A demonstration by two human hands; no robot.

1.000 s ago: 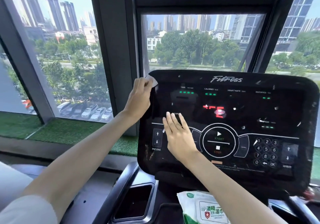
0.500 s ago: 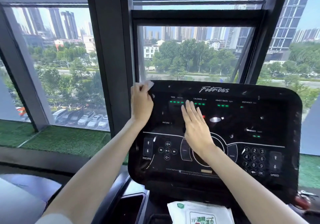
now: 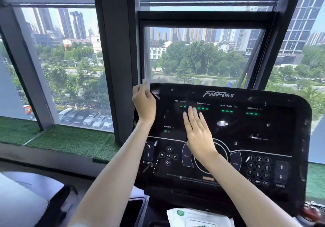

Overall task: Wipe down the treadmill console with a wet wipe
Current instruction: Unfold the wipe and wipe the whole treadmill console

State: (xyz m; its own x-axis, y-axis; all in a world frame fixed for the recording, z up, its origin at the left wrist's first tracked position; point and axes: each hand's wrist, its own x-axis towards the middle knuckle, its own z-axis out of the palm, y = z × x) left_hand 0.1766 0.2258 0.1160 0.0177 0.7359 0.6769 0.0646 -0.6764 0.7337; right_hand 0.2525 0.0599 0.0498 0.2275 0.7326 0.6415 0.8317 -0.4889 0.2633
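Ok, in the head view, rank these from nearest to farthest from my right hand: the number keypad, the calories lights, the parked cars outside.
1. Calories lights: at the fingertips of the right hand, upper part of the console.
2. Number keypad: lower right of the console, off to the hand's right.
3. Parked cars: outside the window on the left, far beyond the console.

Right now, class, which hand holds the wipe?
The left hand, gripping the wipe at the top-left of the console; the right hand lies flat and empty.
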